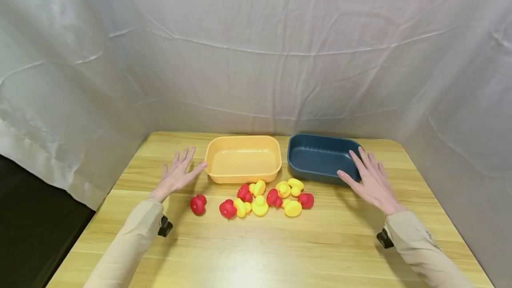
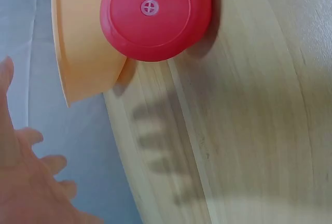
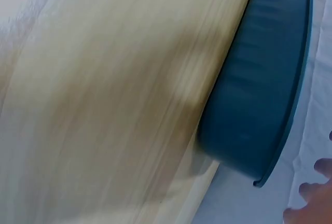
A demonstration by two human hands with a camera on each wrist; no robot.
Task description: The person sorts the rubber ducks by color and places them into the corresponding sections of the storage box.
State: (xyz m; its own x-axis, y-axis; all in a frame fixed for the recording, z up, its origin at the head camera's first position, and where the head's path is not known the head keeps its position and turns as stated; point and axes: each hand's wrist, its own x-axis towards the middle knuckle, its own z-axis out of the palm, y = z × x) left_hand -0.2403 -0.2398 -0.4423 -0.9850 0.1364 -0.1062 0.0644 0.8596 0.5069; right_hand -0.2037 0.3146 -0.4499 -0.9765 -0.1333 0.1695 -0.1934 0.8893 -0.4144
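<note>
My left hand [image 1: 178, 176] hovers with spread fingers at the left end of a yellow-orange bin [image 1: 244, 179]. Its thumb overlaps the bin's edge in the head view; whether they touch I cannot tell. Over the right end of a dark blue bin [image 1: 316, 176] my right hand [image 1: 371, 182] is spread out too, holding nothing. In front of the bins lie several yellow rubber ducks [image 1: 260, 206] and several red ducks [image 1: 228, 209], mixed together. One red duck [image 1: 198, 205] lies apart at the left; the left wrist view shows a red duck's flat base [image 2: 155, 32] close up.
Both bins stand side by side near the back edge of a wooden table [image 1: 244, 248]. A pale cloth curtain [image 1: 256, 57] hangs behind the table and along its sides. Something black [image 1: 32, 226] lies beyond the left table edge.
</note>
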